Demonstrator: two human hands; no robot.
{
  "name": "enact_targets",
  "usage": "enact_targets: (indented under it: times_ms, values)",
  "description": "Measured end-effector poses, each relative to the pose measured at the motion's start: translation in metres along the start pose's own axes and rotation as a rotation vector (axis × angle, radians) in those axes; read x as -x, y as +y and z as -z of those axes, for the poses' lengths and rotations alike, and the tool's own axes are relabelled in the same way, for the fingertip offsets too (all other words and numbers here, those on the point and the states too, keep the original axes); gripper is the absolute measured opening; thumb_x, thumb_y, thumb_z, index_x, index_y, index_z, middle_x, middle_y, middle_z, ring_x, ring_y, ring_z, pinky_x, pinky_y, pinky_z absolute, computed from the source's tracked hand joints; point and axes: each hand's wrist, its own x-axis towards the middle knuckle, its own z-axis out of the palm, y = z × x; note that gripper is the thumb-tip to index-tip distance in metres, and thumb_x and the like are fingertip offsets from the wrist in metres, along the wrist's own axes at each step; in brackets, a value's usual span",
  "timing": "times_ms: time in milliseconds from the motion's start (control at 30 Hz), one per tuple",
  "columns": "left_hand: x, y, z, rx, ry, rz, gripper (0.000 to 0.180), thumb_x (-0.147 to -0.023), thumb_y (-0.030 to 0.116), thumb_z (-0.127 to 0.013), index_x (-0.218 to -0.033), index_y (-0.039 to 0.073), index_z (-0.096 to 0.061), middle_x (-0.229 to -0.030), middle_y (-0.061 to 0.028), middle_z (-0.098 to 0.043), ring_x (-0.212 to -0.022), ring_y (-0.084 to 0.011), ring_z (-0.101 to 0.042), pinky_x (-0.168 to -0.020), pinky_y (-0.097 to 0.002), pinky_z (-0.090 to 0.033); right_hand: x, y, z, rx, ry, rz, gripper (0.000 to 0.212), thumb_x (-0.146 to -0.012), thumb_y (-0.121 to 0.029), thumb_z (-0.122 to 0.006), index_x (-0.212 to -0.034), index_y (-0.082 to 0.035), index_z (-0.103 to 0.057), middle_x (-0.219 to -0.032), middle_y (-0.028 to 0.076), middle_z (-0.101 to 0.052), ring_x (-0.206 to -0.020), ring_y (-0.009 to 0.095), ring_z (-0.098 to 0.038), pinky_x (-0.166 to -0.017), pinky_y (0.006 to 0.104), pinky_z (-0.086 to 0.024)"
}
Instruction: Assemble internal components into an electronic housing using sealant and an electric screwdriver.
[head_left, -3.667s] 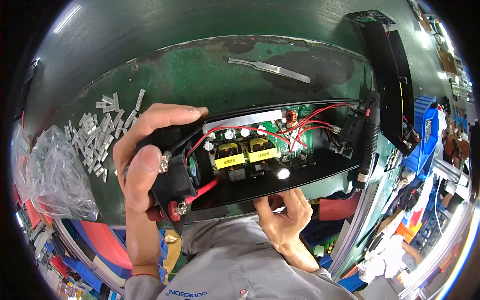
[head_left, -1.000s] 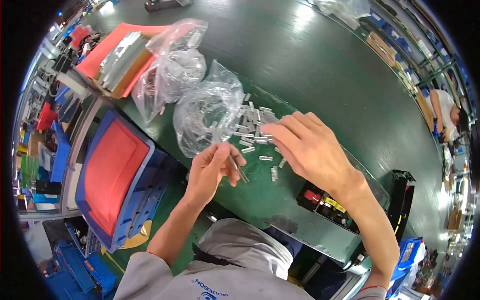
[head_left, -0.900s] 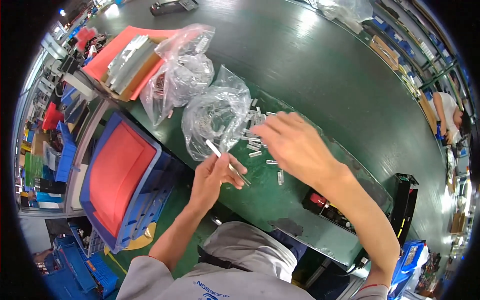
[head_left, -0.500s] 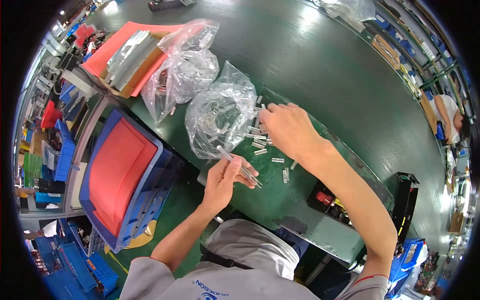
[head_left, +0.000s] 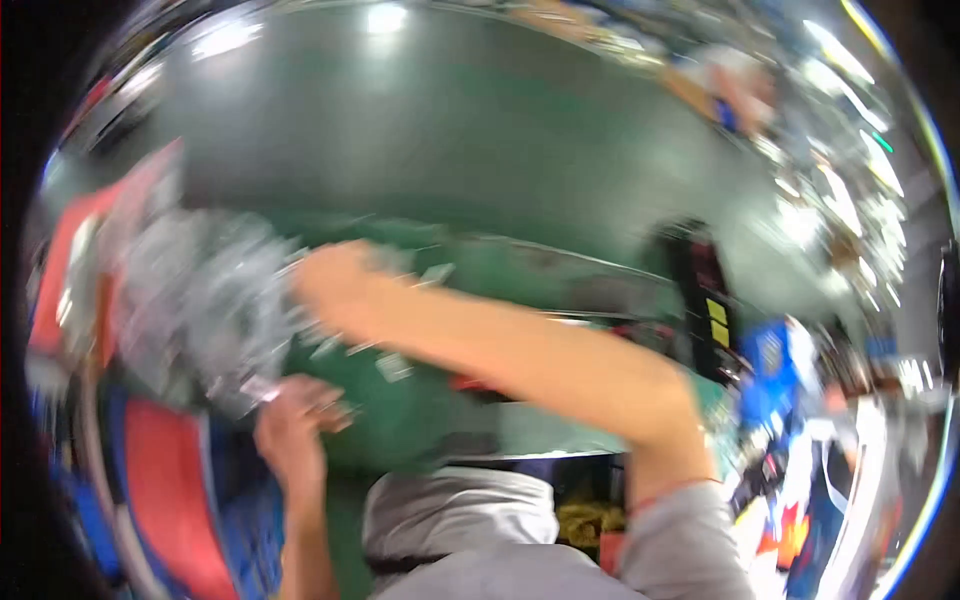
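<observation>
Motion smears the whole view. My left hand (head_left: 295,415) is closed around slender, clear, shiny pieces (head_left: 260,388) whose ends stick out past the fingers; their exact kind is too blurred to make out. Farther off, my right hand (head_left: 338,280) reaches across the green work surface, beside a clear plastic bag (head_left: 235,310). Its fingers are smeared, so a grip does not show. Small clear pieces (head_left: 393,367) lie scattered on the green surface near my right hand and wrist.
A second clear bag (head_left: 155,300) adjoins the first, with red sheeting (head_left: 65,265) farther left. A bin holding red sheets (head_left: 170,490) stands at lower left. To the right are a black device with yellow marks (head_left: 700,290) and blue containers (head_left: 768,370). Another person (head_left: 740,90) appears far right.
The view has swung to the right, so bags, bin and both hands appear farther left. My left hand still holds the slender pieces; my right hand remains by the bag and loose pieces.
</observation>
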Motion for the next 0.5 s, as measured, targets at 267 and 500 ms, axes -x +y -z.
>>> enact_targets:
  times_ms: [267, 500]
  values:
    - [-0.076, -0.072, 0.085, 0.220, -0.474, -0.158, 0.039, -0.111, 0.032, -0.044, -0.131, 0.001, -0.059, -0.117, -0.0108, -0.066, -0.090, -0.0182, -0.067, -0.072, -0.0268, -0.055, -0.040, -0.019, -0.049, -0.135, 0.077, 0.020, 0.028, -0.079, -0.035, -0.078, -0.102, -0.020, -0.080, -0.103, 0.002, -0.077, -0.097, 0.024, -0.074, -0.073, 0.0377, -0.056]
    - [-0.006, 0.029, -0.001, -0.416, -0.150, -0.234, 0.062, -0.111, 0.045, -0.029, -0.114, -0.005, -0.065, -0.099, -0.0170, -0.072, -0.083, -0.0278, -0.072, -0.072, -0.0338, -0.061, 0.036, -0.022, -0.008, 0.018, 0.163, 0.167, 0.026, -0.079, -0.025, -0.077, -0.100, -0.010, -0.078, -0.112, 0.008, -0.073, -0.109, 0.022, -0.067, -0.085, 0.0437, -0.049]
